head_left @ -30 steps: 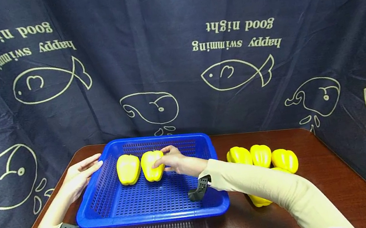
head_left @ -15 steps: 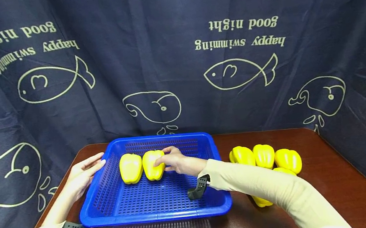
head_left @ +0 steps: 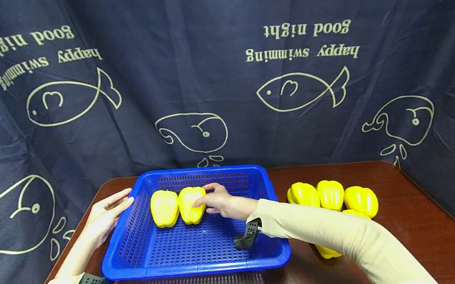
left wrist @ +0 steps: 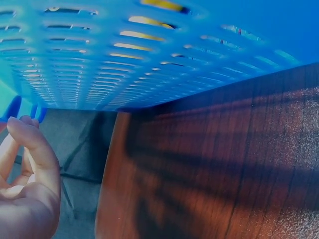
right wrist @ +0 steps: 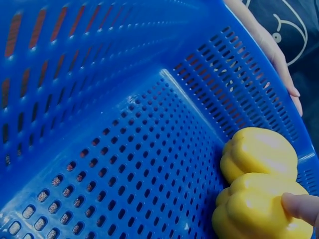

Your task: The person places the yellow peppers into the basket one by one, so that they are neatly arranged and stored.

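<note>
By the right hand (head_left: 222, 200), a yellow bell pepper (head_left: 190, 208) is gripped pretty clearly, thumb pressed on its side and the other fingers partly hidden. That pepper is down inside the blue plastic basket (head_left: 196, 269), left of the middle, and a second yellow bell pepper (head_left: 165, 209) is tucked just beside it, further left. The basket's left rim is touched by the left hand (head_left: 104, 221), with the fingers held loose and fairly straight. A black strap (head_left: 248, 237) is worn at the cuff of each cream sleeve (head_left: 333, 231). Right of the basket, at least five more peppers (head_left: 331, 194) are bunched on the reddish-brown wooden table (head_left: 421, 226), partly blocked by the right sleeve. Behind it all, a navy cloth (head_left: 217, 70) is hung, printed with fish, whales and upside-down lettering.
</note>
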`<action>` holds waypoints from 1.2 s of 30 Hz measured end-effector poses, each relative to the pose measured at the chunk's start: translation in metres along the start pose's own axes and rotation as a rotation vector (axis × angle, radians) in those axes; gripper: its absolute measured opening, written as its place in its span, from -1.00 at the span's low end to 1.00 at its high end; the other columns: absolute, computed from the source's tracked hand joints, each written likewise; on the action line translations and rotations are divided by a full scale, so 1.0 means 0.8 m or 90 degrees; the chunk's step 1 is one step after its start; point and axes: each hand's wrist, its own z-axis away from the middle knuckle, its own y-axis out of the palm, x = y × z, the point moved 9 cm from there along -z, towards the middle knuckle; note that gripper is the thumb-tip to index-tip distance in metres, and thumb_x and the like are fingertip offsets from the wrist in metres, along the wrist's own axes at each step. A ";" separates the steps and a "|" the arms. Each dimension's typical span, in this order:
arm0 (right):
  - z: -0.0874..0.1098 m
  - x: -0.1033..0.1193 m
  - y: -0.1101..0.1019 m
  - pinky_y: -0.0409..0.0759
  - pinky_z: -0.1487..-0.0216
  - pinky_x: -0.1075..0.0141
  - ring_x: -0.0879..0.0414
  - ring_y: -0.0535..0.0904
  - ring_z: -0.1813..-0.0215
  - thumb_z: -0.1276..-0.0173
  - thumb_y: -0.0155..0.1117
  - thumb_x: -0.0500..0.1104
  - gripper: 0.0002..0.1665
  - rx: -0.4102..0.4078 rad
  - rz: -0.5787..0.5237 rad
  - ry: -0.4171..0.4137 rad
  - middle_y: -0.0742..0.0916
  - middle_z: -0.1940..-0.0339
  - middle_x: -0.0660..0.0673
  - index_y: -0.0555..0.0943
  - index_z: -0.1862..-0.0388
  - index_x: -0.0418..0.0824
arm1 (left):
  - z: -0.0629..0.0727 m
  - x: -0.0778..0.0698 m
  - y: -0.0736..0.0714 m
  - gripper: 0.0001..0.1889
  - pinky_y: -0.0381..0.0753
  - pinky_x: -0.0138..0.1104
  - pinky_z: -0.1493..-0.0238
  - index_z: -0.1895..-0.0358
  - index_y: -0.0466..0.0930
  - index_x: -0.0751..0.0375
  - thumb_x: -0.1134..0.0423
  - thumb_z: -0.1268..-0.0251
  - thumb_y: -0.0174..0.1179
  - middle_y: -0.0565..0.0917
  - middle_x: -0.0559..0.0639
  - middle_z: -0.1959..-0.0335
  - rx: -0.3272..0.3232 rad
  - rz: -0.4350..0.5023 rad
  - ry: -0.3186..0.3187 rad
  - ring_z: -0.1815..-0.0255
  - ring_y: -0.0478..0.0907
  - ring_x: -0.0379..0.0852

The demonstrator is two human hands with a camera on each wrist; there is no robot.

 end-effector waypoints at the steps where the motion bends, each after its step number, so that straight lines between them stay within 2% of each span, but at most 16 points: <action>1: 0.000 0.002 -0.001 0.63 -0.07 0.03 0.06 0.58 0.13 0.06 0.45 -0.43 -0.30 -0.001 0.001 -0.005 0.62 -0.01 -0.23 0.43 -0.12 -0.28 | 0.000 -0.001 0.000 -0.54 0.69 -0.43 0.31 -0.29 0.44 0.10 0.22 -0.33 0.21 0.67 -0.34 0.29 -0.001 0.001 0.001 0.34 0.68 -0.33; 7: 0.002 0.006 -0.002 0.66 -0.02 0.06 0.08 0.60 0.19 0.07 0.43 -0.49 -0.29 -0.006 -0.006 -0.020 0.65 -0.05 -0.31 0.43 -0.13 -0.29 | 0.000 -0.002 0.001 -0.63 0.69 -0.44 0.33 -0.20 0.51 -0.01 0.22 -0.33 0.21 0.67 -0.36 0.29 0.001 -0.004 0.004 0.35 0.67 -0.34; 13: 0.006 0.006 -0.001 0.66 -0.02 0.05 0.07 0.59 0.20 0.10 0.34 -0.56 -0.26 0.000 -0.018 -0.015 0.63 0.04 -0.26 0.42 -0.14 -0.29 | 0.000 -0.002 0.001 -0.52 0.69 -0.44 0.34 -0.30 0.43 0.13 0.21 -0.33 0.22 0.66 -0.36 0.30 -0.006 -0.014 0.001 0.36 0.67 -0.34; 19: 0.013 0.009 0.000 0.64 -0.06 0.01 0.04 0.60 0.16 0.08 0.33 -0.56 -0.25 -0.003 -0.014 -0.017 0.62 0.05 -0.25 0.40 -0.17 -0.30 | 0.001 -0.001 0.000 -0.54 0.69 -0.44 0.33 -0.28 0.45 0.07 0.20 -0.33 0.22 0.66 -0.36 0.30 -0.006 -0.015 -0.001 0.35 0.67 -0.34; 23: 0.002 0.008 -0.001 0.65 -0.04 0.03 0.01 0.63 0.10 0.07 0.36 -0.52 -0.28 -0.005 0.009 -0.029 0.64 0.02 -0.26 0.43 -0.15 -0.27 | 0.001 -0.001 0.000 -0.56 0.68 -0.45 0.31 -0.27 0.46 0.04 0.20 -0.34 0.21 0.66 -0.37 0.29 -0.004 -0.018 -0.001 0.33 0.66 -0.36; 25: -0.017 0.004 -0.001 0.69 0.06 0.08 0.03 0.64 0.12 0.11 0.45 -0.45 -0.32 0.007 0.024 -0.062 0.67 0.07 -0.22 0.49 -0.07 -0.23 | 0.001 -0.001 -0.001 -0.58 0.68 -0.46 0.30 -0.25 0.48 0.01 0.19 -0.34 0.20 0.66 -0.38 0.29 -0.005 -0.023 0.001 0.32 0.66 -0.36; 28: -0.024 0.009 0.000 0.69 0.10 0.12 0.04 0.66 0.12 0.12 0.50 -0.40 -0.37 0.018 0.053 -0.082 0.70 0.09 -0.18 0.53 -0.01 -0.21 | 0.001 0.000 -0.001 -0.63 0.68 -0.46 0.30 -0.20 0.52 -0.06 0.20 -0.34 0.20 0.66 -0.38 0.29 -0.003 -0.020 0.004 0.32 0.66 -0.36; 31: -0.016 0.018 -0.001 0.67 0.03 0.08 0.02 0.66 0.09 0.08 0.49 -0.39 -0.38 0.022 0.076 -0.080 0.69 0.05 -0.21 0.53 -0.04 -0.23 | 0.000 0.000 0.001 -0.65 0.68 -0.46 0.30 -0.17 0.54 -0.07 0.21 -0.34 0.20 0.66 -0.36 0.29 0.000 -0.011 0.008 0.32 0.66 -0.36; 33: 0.004 0.030 -0.001 0.63 -0.09 0.03 -0.04 0.65 0.02 0.01 0.40 -0.44 -0.38 0.021 0.100 -0.064 0.67 -0.03 -0.27 0.49 -0.11 -0.31 | -0.001 0.000 0.000 -0.65 0.68 -0.46 0.30 -0.17 0.54 -0.08 0.21 -0.34 0.21 0.66 -0.37 0.29 0.000 -0.012 0.004 0.32 0.66 -0.36; 36: 0.014 0.038 -0.003 0.58 -0.16 -0.01 -0.05 0.63 0.01 0.00 0.38 -0.44 -0.35 0.035 0.114 -0.064 0.65 -0.06 -0.30 0.47 -0.14 -0.33 | -0.001 0.001 -0.002 -0.59 0.68 -0.46 0.29 -0.25 0.49 -0.03 0.19 -0.34 0.20 0.65 -0.39 0.29 -0.004 -0.025 -0.002 0.31 0.66 -0.37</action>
